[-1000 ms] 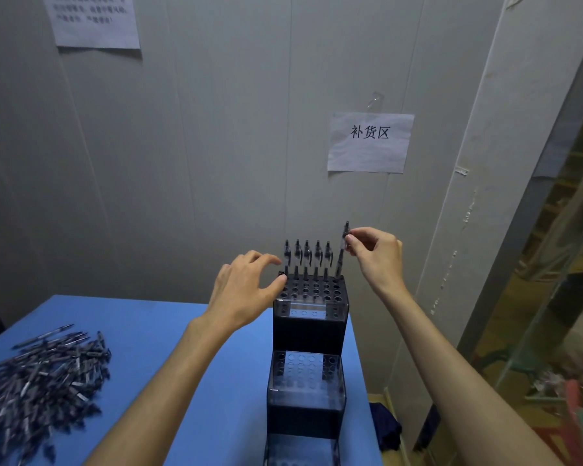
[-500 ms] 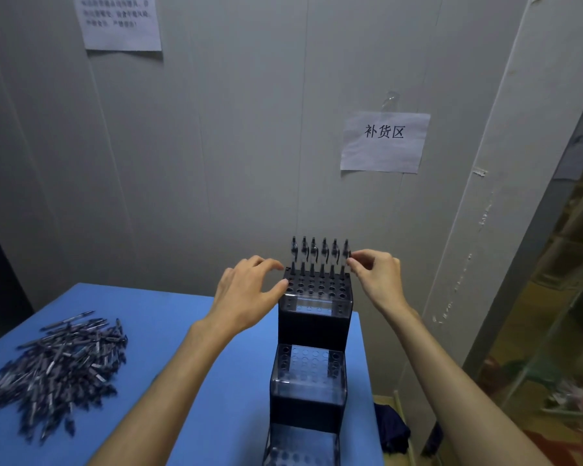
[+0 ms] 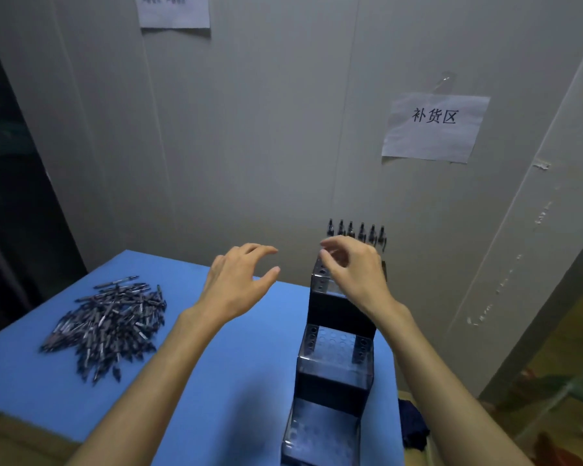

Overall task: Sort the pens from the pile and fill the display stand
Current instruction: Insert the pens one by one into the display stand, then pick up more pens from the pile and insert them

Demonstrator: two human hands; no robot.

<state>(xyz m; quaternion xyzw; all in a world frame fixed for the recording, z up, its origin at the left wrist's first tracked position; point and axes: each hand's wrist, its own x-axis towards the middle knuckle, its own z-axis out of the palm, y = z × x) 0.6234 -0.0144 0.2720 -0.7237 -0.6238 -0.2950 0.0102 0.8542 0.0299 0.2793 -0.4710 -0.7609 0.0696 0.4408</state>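
Pens [image 3: 355, 229] upright in stand [image 3: 337, 334], beyond right hand [image 3: 354, 274]; grip loosely curled, empty.

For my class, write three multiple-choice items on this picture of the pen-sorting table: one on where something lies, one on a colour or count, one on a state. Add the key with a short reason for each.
1. Where does the pile of pens lie relative to the display stand?
A. To its left on the table
B. To its right on the table
C. On its lowest step

2. What colour is the table top?
A. Red
B. Blue
C. White

3. What is the left hand doing?
A. Gripping a bundle of pens
B. Pressing flat on the paper sign
C. Held over the table, fingers spread, holding nothing

Key: 1 A, the pile sits on the left part of the table and the stand by its right edge. 2 B, the surface is plainly blue. 3 C, its fingers are spread and nothing lies in them.
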